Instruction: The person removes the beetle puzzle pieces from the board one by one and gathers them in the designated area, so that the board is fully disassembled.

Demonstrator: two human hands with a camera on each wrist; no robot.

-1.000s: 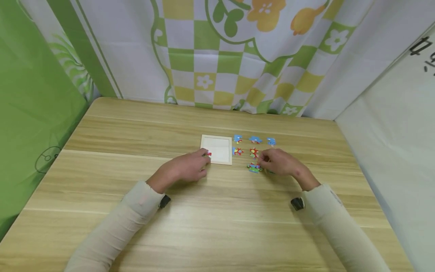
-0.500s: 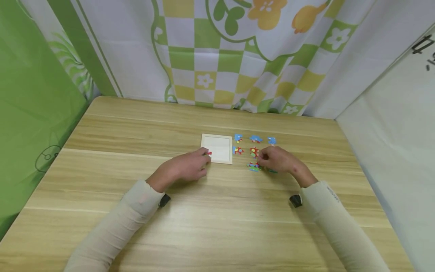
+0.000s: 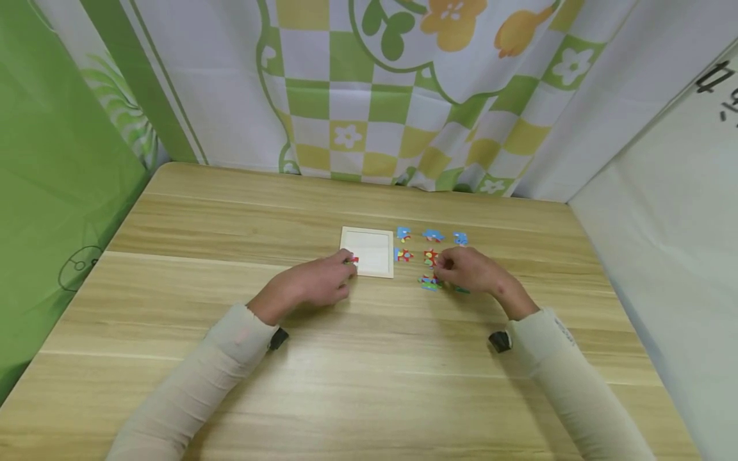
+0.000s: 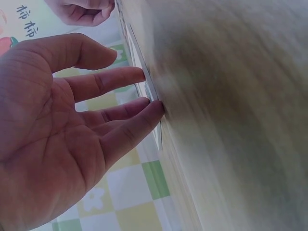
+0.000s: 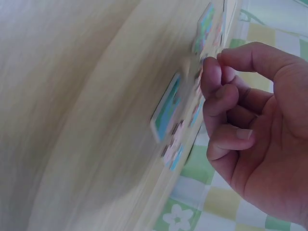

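Observation:
A shallow wooden puzzle tray (image 3: pixel 371 251) lies mid-table. My left hand (image 3: pixel 348 260) rests at its near-left corner, straight fingers (image 4: pixel 144 108) touching a red piece (image 3: pixel 354 260) on the tray's edge. Right of the tray lie loose jigsaw pieces: blue ones (image 3: pixel 434 235) in the far row, red-patterned ones (image 3: pixel 430 257) in the middle, a multicoloured one (image 3: pixel 429 282) nearest me. My right hand (image 3: pixel 439 267) hovers over them with fingers curled. Its thumb and forefinger (image 5: pixel 210 72) pinch at a piece down on the table, mostly hidden by the hand. More pieces (image 5: pixel 166 113) lie beside it.
The wooden table (image 3: pixel 369 358) is walled by a green and yellow checked cloth (image 3: pixel 369 96) behind, a green sheet (image 3: pixel 52 179) on the left and a white panel (image 3: pixel 674 243) on the right. A green piece (image 3: pixel 461 290) peeks out beneath my right hand.
My right hand has crept slightly away from me and to the left over the pieces. The left hand has stayed at the tray corner.

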